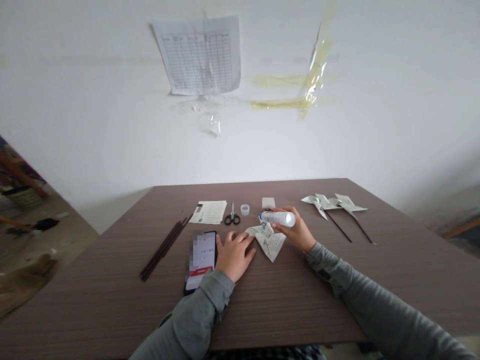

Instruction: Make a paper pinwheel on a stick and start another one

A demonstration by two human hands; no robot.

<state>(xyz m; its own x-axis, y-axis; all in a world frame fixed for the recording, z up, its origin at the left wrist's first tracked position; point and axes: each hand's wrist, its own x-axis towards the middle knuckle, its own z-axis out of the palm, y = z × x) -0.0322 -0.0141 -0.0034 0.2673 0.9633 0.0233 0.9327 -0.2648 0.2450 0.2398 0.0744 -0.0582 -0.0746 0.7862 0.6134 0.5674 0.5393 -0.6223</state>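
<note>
My right hand (298, 231) is closed around a white glue bottle (278, 218), which lies tilted with its blue tip pointing left. Beneath the tip is a paper pinwheel (271, 243) made of folded printed paper, flat on the table. Whether the tip touches the paper I cannot tell. My left hand (235, 255) lies with fingers spread at the pinwheel's left side, fingertips by its left point. Close to that hand's wrist is a phone (201, 262) with a lit screen.
Behind my hands on the table (281, 310) are a paper stack (209, 212), scissors (232, 216), a small clear cup (245, 209) and a small white block (268, 202). Dark sticks (165, 248) lie left. Finished-looking pinwheels on sticks (335, 204) lie right. A white wall (131, 135) rises behind.
</note>
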